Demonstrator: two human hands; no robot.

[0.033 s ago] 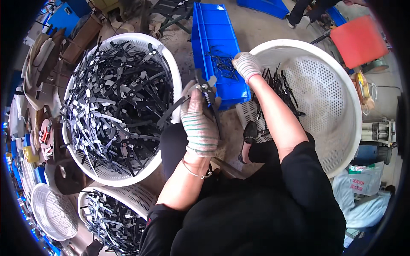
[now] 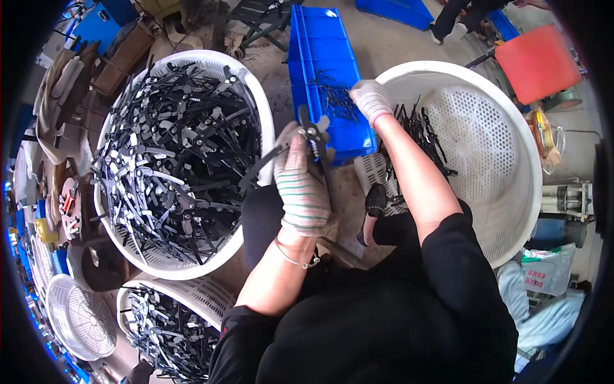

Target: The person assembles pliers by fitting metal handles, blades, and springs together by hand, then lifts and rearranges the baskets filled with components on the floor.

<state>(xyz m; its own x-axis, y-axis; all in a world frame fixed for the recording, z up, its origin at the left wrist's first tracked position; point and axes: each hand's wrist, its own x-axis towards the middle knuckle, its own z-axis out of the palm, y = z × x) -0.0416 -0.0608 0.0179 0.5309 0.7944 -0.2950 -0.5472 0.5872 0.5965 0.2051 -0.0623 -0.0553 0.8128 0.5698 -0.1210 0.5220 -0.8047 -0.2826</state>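
Pliers (image 2: 311,137), left hand (image 2: 302,182): unchanged

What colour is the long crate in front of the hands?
Blue crate, seen clearly in the head view.

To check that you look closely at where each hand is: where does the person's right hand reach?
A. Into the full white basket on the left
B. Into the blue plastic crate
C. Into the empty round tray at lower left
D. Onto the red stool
B: the gloved right hand is over the blue crate, beside a few dark metal pieces lying in it.
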